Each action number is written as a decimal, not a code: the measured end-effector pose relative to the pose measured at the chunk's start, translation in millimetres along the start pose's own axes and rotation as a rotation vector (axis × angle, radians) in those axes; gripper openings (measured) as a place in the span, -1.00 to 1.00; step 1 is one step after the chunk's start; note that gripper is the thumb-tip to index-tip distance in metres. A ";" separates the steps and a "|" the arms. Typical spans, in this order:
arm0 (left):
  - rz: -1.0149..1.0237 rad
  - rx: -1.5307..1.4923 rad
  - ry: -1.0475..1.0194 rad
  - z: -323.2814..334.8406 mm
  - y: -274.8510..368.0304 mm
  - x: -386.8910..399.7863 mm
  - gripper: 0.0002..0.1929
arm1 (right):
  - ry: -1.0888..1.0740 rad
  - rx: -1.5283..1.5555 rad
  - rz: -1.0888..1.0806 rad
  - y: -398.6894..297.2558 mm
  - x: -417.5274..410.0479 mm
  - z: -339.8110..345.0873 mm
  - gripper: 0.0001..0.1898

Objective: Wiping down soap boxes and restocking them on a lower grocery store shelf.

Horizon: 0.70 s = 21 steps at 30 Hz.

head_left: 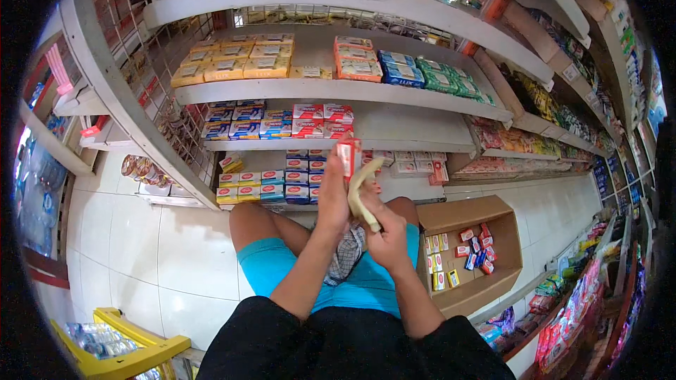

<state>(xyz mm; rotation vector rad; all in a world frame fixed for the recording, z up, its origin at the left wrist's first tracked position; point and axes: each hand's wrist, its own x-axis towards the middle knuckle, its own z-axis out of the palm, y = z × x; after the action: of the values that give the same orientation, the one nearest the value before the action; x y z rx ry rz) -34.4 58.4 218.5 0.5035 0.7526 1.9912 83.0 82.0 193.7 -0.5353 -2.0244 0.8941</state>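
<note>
My left hand (332,190) is raised in front of the shelves, its fingers along one side of a red-and-white soap box (348,157). My right hand (387,229) grips a folded pale yellow cloth (360,198), which lies close against the box. Part of the box and some right-hand fingers are hidden behind the cloth. Behind my hands, stacked Lifebuoy soap boxes (250,186) stand on the bottom shelf. Red Nuvo soap boxes (308,120) sit on the shelf above, beside blue ones (245,120). A checked cloth (346,256) lies between my thighs.
An open cardboard box (470,303) with loose soap boxes (478,250) stands at my right knee. Lux soap packs (265,67) line the upper shelf (338,93). A yellow crate (127,356) with bottles is at lower left. Shelves of packets (567,311) rise along the right.
</note>
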 end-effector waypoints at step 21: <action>0.043 -0.027 0.055 -15.8 -12.6 11.9 -0.63 | 0.055 -0.210 -0.022 2.2 -9.3 -16.8 -0.54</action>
<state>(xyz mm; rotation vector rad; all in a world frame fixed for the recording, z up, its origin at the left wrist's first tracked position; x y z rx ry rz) -42.2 68.8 199.0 0.4538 0.7531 2.0600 102.2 84.1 193.8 -0.6441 -2.0818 0.6501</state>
